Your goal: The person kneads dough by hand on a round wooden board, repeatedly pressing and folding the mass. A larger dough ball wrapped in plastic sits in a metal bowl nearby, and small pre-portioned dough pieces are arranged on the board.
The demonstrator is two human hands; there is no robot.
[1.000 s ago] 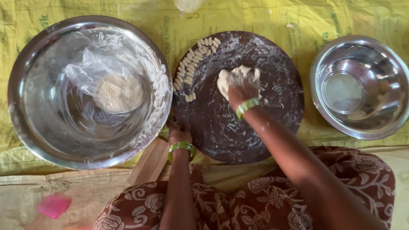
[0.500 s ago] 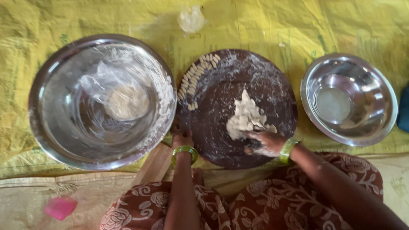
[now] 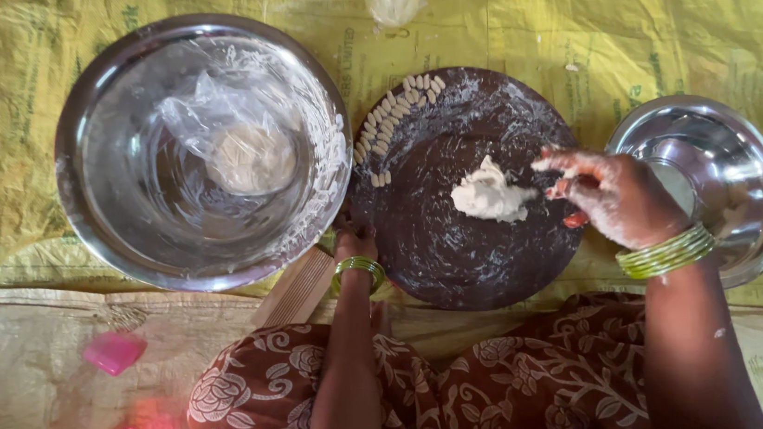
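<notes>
A: Head view, looking down: what is lying on the dark round board (image 3: 441, 255)?

B: A white lump of dough (image 3: 490, 197) is sitting near the board's middle, with a row of small shaped dough pieces (image 3: 395, 115) curving along its far-left rim. The board is resting on a yellow sheet (image 3: 624, 23) spread over the floor.

A: What are the hands doing?

B: The right hand (image 3: 618, 196), dusted with flour, is hovering at the board's right edge, just beside the lump; its fingers (image 3: 556, 162) are spread open and gripping nothing. The left hand (image 3: 355, 245) is pressing on the board's near-left rim; whether its fingers are curled is not clear.

A: And around the board?

B: A large steel bowl (image 3: 112, 222) holding a plastic-wrapped dough ball (image 3: 250, 157) is standing to the left, touching the board. A smaller steel bowl (image 3: 741, 170) is standing to the right, behind the right hand.
</notes>
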